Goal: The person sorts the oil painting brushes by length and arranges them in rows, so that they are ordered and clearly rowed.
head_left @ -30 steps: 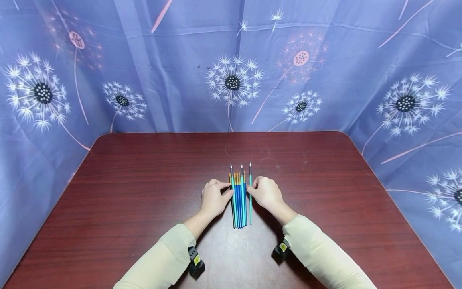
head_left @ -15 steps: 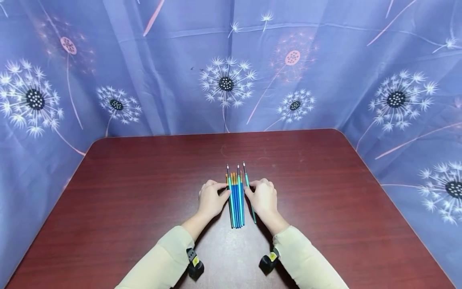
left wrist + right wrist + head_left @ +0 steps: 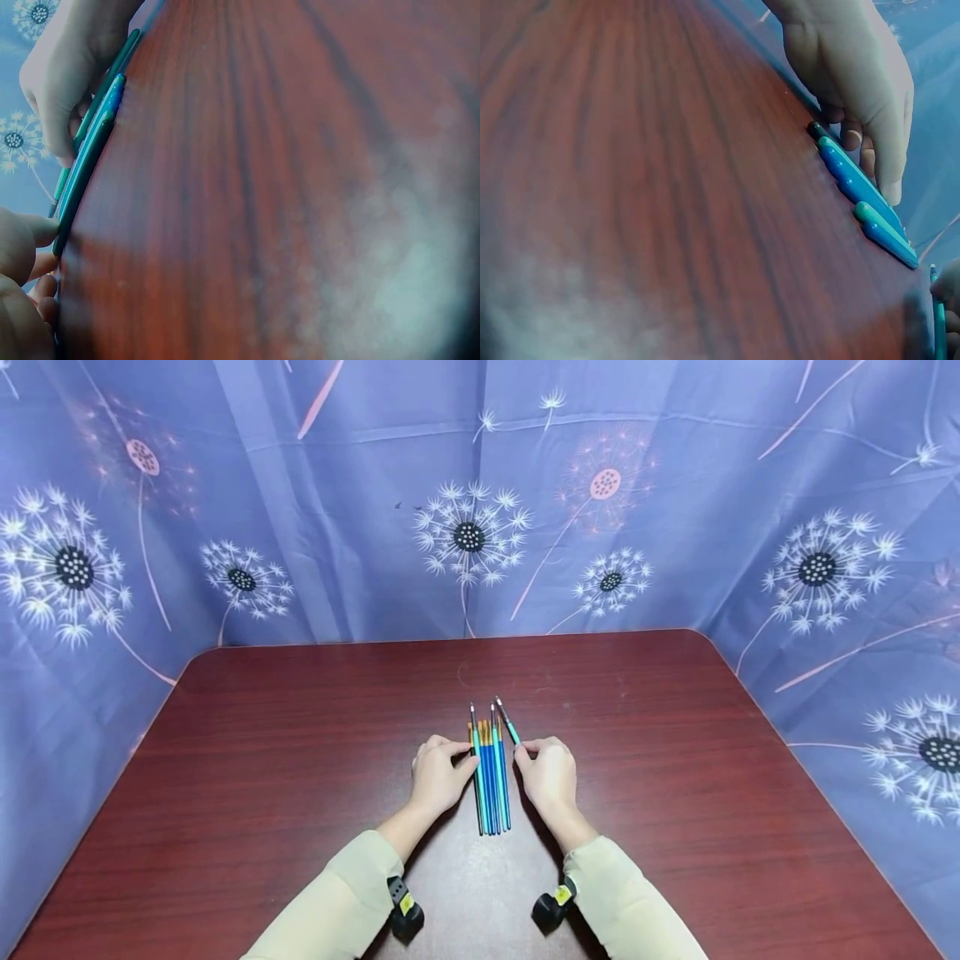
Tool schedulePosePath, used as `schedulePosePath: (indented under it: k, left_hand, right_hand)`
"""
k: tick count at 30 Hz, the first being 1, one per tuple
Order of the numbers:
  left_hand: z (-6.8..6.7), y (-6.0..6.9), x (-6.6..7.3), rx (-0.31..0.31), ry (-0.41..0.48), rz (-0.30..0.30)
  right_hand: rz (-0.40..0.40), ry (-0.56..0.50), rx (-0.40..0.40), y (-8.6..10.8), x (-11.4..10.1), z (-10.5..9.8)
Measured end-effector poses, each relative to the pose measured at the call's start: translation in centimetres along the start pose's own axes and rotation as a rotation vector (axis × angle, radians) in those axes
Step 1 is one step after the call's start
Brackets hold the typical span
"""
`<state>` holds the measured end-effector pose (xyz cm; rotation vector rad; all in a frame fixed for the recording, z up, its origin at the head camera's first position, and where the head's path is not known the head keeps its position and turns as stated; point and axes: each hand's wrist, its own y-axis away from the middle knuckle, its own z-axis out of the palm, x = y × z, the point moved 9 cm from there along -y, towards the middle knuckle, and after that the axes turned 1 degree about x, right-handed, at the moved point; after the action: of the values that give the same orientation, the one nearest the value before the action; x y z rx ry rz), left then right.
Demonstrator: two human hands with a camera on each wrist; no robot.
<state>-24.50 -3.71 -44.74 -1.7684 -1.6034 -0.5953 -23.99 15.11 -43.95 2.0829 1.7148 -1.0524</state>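
A row of slim paintbrushes [image 3: 492, 789], some blue with tan bristles, some teal and one dark, lies side by side on the table, bristles pointing away. My left hand [image 3: 438, 777] is at its left edge, thumb and forefinger holding the outer brushes; the right wrist view shows that thumb on a teal handle. To the right of the row my right hand [image 3: 549, 774] pinches a separate teal paintbrush [image 3: 508, 727]. This brush slants, its dark-ferruled tip leaning left towards the row's far end. Its lower handle is hidden by the hand in the head view.
The dark red wood-grain table [image 3: 300, 710] spreads out on both sides. Behind and beside it hangs a blue curtain [image 3: 337, 527] with dandelion prints. A small black camera sits on each wrist, at the left cuff [image 3: 406, 914] and the right cuff [image 3: 553, 910].
The right hand has brought its teal brush closer to the row and tilted it, from upright in view to leaning left. The left hand has stayed on the row. The head view has shifted slightly.
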Motion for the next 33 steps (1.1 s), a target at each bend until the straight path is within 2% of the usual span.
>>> schedulePosePath:
  k: [6, 17, 23, 25, 30, 33]
  left_hand:
    - [-0.1, 0.0, 0.0, -0.002, 0.005, -0.001]
    - [-0.1, -0.1, 0.0, -0.004, -0.007, -0.004]
    - [0.1, -0.2, -0.1, -0.006, -0.014, -0.007]
    - [0.1, -0.2, -0.1, -0.006, -0.014, -0.008]
    - [0.1, -0.2, -0.1, -0.006, -0.014, -0.012]
    - [0.1, -0.1, -0.1, -0.006, -0.011, -0.012]
  right_hand:
    - [0.07, -0.032, -0.007, -0.5, 0.4, -0.3]
    - [0.177, -0.171, -0.01, -2.1, 1.3, -1.6]
    - [0.2, -0.243, -0.021, -3.1, 1.7, -1.8]
    - [0.219, -0.307, -0.05, -3.3, 2.0, -1.5]
    - [0.331, -0.515, -0.172, -3.9, 2.9, -0.3]
    - [0.358, -0.558, -0.212, -4.4, 3.3, -0.2]
